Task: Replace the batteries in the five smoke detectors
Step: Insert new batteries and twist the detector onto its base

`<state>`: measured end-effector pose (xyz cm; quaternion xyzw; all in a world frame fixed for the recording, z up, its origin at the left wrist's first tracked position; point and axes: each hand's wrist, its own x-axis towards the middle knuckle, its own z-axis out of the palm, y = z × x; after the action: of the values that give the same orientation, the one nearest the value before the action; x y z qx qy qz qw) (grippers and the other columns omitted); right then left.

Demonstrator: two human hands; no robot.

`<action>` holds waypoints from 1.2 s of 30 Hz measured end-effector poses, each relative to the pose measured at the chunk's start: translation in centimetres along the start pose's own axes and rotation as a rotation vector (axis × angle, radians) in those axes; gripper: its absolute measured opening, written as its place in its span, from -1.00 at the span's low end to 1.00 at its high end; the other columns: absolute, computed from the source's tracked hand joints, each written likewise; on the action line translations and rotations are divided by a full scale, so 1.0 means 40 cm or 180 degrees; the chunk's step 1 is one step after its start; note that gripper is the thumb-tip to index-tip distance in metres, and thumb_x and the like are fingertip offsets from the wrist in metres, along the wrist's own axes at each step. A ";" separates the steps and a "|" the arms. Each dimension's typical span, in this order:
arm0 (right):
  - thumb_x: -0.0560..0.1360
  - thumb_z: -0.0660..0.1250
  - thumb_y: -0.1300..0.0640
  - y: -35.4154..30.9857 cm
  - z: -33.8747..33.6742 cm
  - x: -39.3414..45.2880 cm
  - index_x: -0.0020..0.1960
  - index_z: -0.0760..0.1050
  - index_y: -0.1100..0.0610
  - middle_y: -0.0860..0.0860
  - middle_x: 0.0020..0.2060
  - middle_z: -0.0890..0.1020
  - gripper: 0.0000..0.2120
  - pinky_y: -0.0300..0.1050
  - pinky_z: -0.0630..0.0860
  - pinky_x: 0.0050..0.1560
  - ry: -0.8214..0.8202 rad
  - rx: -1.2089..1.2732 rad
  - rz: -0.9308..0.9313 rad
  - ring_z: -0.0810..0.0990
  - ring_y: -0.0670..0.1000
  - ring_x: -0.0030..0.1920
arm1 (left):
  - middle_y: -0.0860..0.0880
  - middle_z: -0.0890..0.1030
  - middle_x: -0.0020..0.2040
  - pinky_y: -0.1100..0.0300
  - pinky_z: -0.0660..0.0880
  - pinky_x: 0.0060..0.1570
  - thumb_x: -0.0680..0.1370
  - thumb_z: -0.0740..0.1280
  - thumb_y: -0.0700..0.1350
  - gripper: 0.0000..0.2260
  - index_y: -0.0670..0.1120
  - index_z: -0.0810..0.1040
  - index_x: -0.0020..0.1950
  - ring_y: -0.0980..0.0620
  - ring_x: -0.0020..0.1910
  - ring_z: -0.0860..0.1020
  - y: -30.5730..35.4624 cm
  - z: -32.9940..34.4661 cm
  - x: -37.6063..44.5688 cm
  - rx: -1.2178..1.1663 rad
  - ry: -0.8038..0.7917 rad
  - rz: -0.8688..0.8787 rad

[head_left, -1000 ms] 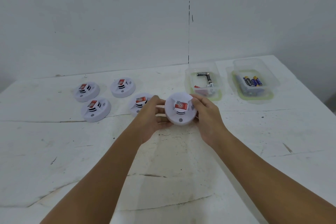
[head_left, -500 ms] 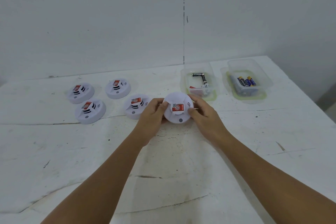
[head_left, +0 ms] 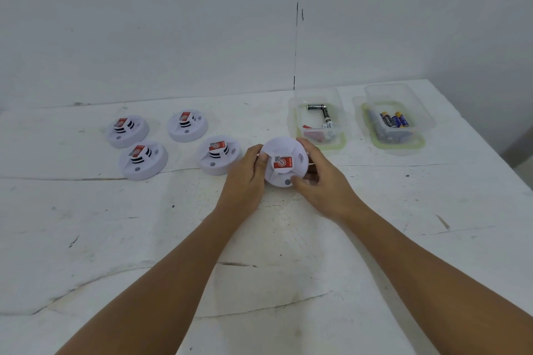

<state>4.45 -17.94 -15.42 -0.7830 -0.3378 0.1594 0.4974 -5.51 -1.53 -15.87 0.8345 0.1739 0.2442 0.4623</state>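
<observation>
Head view shows left hand [head_left: 248, 173] and right hand [head_left: 320, 181] both gripping one smoke detector [head_left: 284, 163] just above the surface [head_left: 144, 239], apparently starting to twist it open, which next needs opposing turns.
</observation>
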 end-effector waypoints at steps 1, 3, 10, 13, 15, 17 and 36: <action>0.52 0.46 0.11 0.001 -0.001 -0.001 0.56 0.24 -0.24 -0.23 0.24 0.60 -0.28 -0.15 0.60 0.21 0.0009 0.0008 -0.0004 0.65 -0.18 0.13 | 0.15 0.65 0.13 0.40 0.50 0.07 0.77 0.11 0.01 -0.70 -0.02 0.55 0.36 0.28 0.13 0.57 0.000 0.001 -0.001 -0.0003 -0.0011 0.0013; 0.52 0.47 0.12 0.000 -0.001 -0.004 0.54 0.22 -0.23 -0.25 0.20 0.59 -0.29 -0.27 0.58 0.11 0.0010 0.0005 -0.0012 0.65 -0.21 0.08 | 0.17 0.65 0.16 0.43 0.49 0.11 0.77 0.11 0.02 -0.70 0.00 0.54 0.40 0.31 0.18 0.57 0.000 0.001 -0.003 -0.0008 -0.0023 0.0035; 0.52 0.49 0.10 0.001 0.000 -0.007 0.54 0.17 -0.21 -0.31 0.14 0.58 -0.26 -0.36 0.55 0.05 -0.0023 -0.0072 -0.0046 0.65 -0.24 0.04 | 0.12 0.63 0.29 0.31 0.50 0.26 0.77 0.10 0.06 -0.65 0.00 0.50 0.48 0.22 0.29 0.55 -0.005 0.002 -0.005 0.0054 -0.0041 0.0049; 0.51 0.50 0.09 0.006 0.000 -0.008 0.54 0.17 -0.21 -0.30 0.14 0.59 -0.25 -0.27 0.57 0.09 -0.0025 -0.0086 -0.0056 0.65 -0.22 0.05 | 0.11 0.64 0.28 0.33 0.52 0.24 0.77 0.11 0.05 -0.65 -0.01 0.50 0.48 0.24 0.26 0.56 -0.005 0.001 -0.005 0.0072 -0.0037 0.0077; 0.51 0.50 0.08 0.006 0.000 -0.008 0.54 0.16 -0.22 -0.31 0.14 0.59 -0.24 -0.28 0.56 0.09 -0.0020 -0.0100 -0.0051 0.65 -0.23 0.05 | 0.11 0.64 0.27 0.35 0.53 0.21 0.77 0.11 0.05 -0.65 0.00 0.49 0.48 0.26 0.24 0.56 -0.007 0.001 -0.004 0.0093 -0.0041 0.0087; 0.51 0.50 0.08 0.007 0.000 -0.008 0.54 0.15 -0.21 -0.31 0.13 0.59 -0.24 -0.30 0.55 0.07 -0.0024 -0.0122 -0.0045 0.64 -0.25 0.04 | 0.12 0.64 0.26 0.35 0.53 0.19 0.77 0.10 0.07 -0.64 0.01 0.49 0.49 0.26 0.24 0.56 -0.008 0.000 -0.004 0.0125 -0.0051 0.0089; 0.52 0.48 0.11 0.011 0.007 -0.008 0.56 0.15 -0.19 -0.32 0.14 0.57 -0.24 -0.44 0.51 0.00 -0.0009 -0.0111 -0.0074 0.63 -0.27 0.05 | 0.14 0.65 0.20 0.21 0.56 0.18 0.77 0.10 0.07 -0.66 0.01 0.51 0.44 0.26 0.19 0.57 -0.006 -0.003 -0.009 0.0124 -0.0033 0.0076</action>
<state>4.24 -18.10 -15.97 -0.7874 -0.3504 0.1489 0.4849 -5.89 -1.50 -16.10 0.8466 0.1663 0.2419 0.4440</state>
